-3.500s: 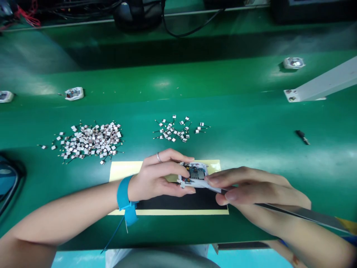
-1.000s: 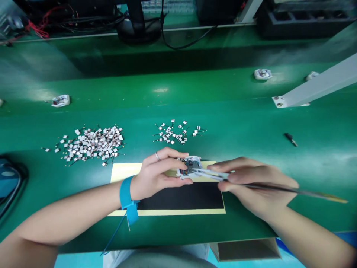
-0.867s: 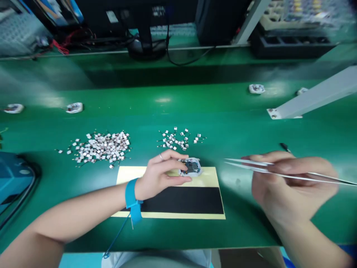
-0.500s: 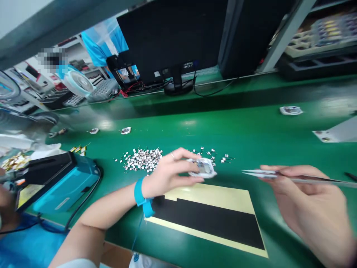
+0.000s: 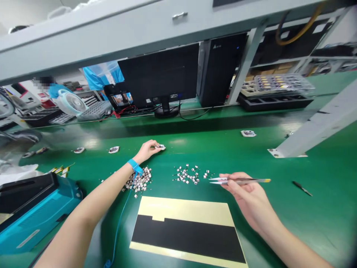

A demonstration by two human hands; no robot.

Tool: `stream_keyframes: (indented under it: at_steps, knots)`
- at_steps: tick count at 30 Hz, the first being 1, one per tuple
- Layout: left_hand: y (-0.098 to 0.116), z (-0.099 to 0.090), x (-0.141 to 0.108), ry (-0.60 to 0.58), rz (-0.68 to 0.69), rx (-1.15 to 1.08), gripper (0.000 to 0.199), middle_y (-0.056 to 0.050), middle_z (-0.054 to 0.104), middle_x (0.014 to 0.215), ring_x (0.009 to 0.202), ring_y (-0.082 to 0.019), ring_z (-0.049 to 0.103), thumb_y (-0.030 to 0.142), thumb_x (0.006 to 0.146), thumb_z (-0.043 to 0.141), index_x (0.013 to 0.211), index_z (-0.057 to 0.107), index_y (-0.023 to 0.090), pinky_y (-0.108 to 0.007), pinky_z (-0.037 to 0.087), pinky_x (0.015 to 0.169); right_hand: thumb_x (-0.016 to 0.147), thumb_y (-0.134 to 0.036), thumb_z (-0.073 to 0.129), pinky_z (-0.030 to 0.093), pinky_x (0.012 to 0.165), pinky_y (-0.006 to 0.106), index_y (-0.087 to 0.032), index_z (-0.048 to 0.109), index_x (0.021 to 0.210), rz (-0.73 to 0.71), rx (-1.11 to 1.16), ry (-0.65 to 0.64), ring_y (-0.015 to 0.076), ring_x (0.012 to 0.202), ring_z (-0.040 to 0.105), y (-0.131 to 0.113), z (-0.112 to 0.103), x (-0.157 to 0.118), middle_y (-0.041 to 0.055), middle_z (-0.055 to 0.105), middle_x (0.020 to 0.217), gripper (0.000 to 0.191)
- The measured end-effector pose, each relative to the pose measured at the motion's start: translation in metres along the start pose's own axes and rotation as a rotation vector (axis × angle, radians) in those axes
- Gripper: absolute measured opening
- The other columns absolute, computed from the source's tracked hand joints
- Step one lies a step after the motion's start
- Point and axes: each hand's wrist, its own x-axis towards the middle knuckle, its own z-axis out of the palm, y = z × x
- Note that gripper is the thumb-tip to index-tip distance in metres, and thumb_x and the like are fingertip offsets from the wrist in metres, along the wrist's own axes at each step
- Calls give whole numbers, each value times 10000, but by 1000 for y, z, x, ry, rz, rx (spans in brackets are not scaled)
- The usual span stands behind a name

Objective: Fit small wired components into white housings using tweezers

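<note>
My left hand (image 5: pixel 147 150), with a blue wrist strap (image 5: pixel 135 166), reaches far forward and pinches a small white device (image 5: pixel 161 147) at the green table surface. My right hand (image 5: pixel 245 190) holds metal tweezers (image 5: pixel 242 181) whose tips point left and stand apart with nothing between them. Those tips are just right of a scattered group of small white parts (image 5: pixel 187 175). A denser pile of the same parts (image 5: pixel 142 180) lies under and beside my left forearm. Nearer to me is a yellow and black mat (image 5: pixel 186 238).
Other white devices stand at the back (image 5: pixel 248 133) and left (image 5: pixel 113 149). A teal machine (image 5: pixel 41 216) is at the left, a monitor (image 5: pixel 161 74) behind. A grey post (image 5: pixel 320 123) rises at the right, near a black tool (image 5: pixel 302 188).
My left hand has moved forward and away with the white device, from above the mat to the table further back. The view has shifted; the tweezers are still in my right hand.
</note>
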Motion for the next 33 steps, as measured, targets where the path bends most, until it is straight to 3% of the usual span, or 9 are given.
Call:
stream_keyframes:
  at_steps: [6,10,13,15,16,18,25,30,33]
  knots:
    - [-8,-8,9,-97,-117,170,402,-115,544,1121,1002,-220,552,219,818,542,1189,422,121,-436,458,863,653,-268,757,523,712,231,-151,585,771,130,56,-64,144,763,622,1,1,-1,72,652,857,239]
    - [46,1,-8,-115,-60,291,647,-224,386,1295,1226,-334,340,138,725,593,1289,282,69,-545,258,1008,705,-370,692,511,726,265,-162,514,756,205,75,-90,141,751,605,0,1,0,28,619,764,278]
    - [111,19,-49,-287,173,266,531,-91,411,1321,1232,-246,365,157,744,550,1248,385,186,-429,291,1045,779,-453,574,508,642,272,-160,443,705,206,35,-30,120,647,575,-5,-6,10,-27,518,634,329]
    - [144,31,-82,-595,530,224,413,-13,493,1259,1181,-172,438,180,790,511,1194,449,235,-340,324,1046,861,-426,482,485,569,243,-134,465,721,206,-65,32,101,594,540,-10,-17,27,-22,495,639,324]
    - [154,36,-96,-736,708,225,387,-9,466,1286,1216,-173,396,250,835,470,1219,426,222,-365,272,1077,893,-396,450,475,554,233,-117,494,758,205,-135,63,94,586,529,-13,-23,38,-12,502,664,313]
    - [162,51,-118,-861,891,274,372,-4,409,1330,1238,-163,367,272,895,355,1256,388,189,-348,266,1083,901,-335,471,483,577,240,-101,531,873,197,-300,114,102,639,541,-20,-38,66,14,538,767,243]
    - [136,96,-140,-588,981,366,396,10,327,1367,1246,-142,351,298,936,223,1289,334,159,-327,270,1075,885,-267,513,495,727,325,-118,523,1029,90,-912,250,161,851,551,-45,-92,176,64,532,1001,208]
    - [129,90,-149,-581,954,326,382,101,266,1389,1301,-106,229,248,930,221,1292,338,210,-290,142,1125,894,-275,496,501,671,285,-119,535,988,-54,-1224,145,131,766,557,-43,-106,201,50,548,931,186]
    - [127,88,-147,-584,930,266,372,87,314,1375,1306,-144,227,259,909,287,1260,393,200,-289,210,1110,894,-269,500,462,546,185,-151,559,837,-205,-1327,24,86,632,537,-40,-104,207,8,547,780,144]
